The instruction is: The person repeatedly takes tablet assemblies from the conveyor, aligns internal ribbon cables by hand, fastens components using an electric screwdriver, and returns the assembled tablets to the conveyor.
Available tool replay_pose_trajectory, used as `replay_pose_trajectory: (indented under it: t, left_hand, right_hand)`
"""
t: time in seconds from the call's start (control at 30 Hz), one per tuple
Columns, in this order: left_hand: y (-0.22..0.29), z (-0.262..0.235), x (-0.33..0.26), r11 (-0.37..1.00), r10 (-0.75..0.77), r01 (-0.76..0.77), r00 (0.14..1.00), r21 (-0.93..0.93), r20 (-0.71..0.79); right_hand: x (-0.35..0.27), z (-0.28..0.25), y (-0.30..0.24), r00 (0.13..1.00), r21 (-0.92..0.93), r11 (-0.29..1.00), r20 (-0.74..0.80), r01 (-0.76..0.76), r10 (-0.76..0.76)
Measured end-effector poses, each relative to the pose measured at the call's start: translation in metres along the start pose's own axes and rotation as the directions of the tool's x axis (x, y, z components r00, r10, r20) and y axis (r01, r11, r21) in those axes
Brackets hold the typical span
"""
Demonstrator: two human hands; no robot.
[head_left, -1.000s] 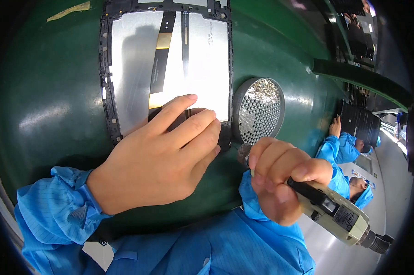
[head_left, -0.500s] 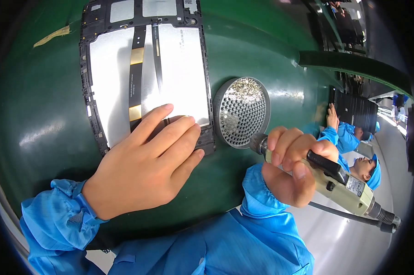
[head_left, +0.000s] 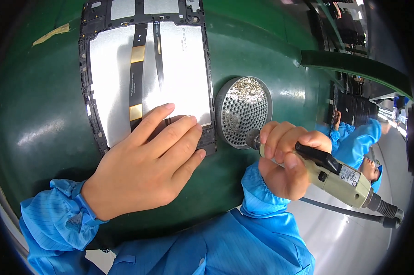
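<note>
You are pressing the flat black-framed tablet back with its silver plate (head_left: pixel 142 73) down on the green mat, far and left. Your left hand (head_left: pixel 142 169) is lying open and flat on its near edge. Your right hand (head_left: pixel 287 158) is gripping the beige electric screwdriver (head_left: pixel 337 176), tip beside the round silver screw dish (head_left: pixel 243 110). Be keeping it straight up.

Both hands are bare; bright blue smock sleeves (head_left: pixel 55 220) end in gathered elastic cuffs (head_left: pixel 85 206), the fabric crumpled along each forearm.
</note>
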State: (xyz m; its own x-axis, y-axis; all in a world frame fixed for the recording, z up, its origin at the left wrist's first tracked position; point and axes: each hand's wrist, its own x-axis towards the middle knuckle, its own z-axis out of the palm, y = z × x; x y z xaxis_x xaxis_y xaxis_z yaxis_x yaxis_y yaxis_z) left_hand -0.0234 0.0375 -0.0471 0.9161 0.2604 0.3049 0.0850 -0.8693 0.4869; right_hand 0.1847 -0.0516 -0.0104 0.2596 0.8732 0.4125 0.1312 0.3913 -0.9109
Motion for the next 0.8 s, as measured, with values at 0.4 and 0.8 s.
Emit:
replay_pose_trajectory:
  t: [0.4, 0.8]
  left_hand:
    - [-0.006, -0.003, 0.001, 0.993, 0.032, -0.036, 0.999, -0.11, -0.034]
    - [-0.009, 0.009, 0.008, 0.973, -0.034, -0.011, 0.981, -0.23, -0.191]
  right_hand:
    - [0.003, 0.009, -0.028, 0.989, 0.062, 0.996, -0.138, 0.058, -0.049]
    - [0.004, 0.043, -0.019, 0.991, 0.051, 0.999, 0.136, -0.008, 0.001]
